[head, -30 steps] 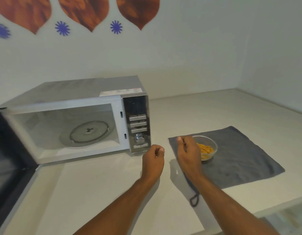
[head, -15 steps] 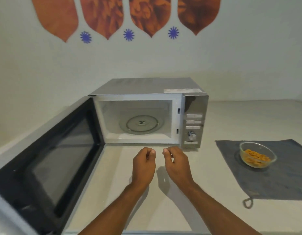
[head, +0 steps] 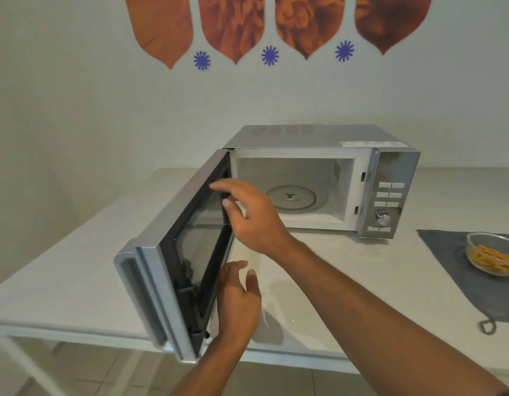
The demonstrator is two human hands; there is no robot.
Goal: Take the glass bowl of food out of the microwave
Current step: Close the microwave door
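With the glass bowl (head: 493, 257) already out on the cloth (head: 447, 252) at the frame's right, we swing the microwave door (head: 173, 270) shut evenly, both hands, right hand (head: 253, 215) and left hand (head: 237, 298), spread open and grasping nothing.

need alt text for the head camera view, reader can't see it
Both bare hands reach to the open microwave door, the right hand at its inner face, the left hand lower down. The microwave holds only its turntable; the glass bowl of food sits on a grey cloth to the right.

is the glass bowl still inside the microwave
No, the glass bowl sits on the grey cloth beside the microwave, whose cavity holds only the turntable.
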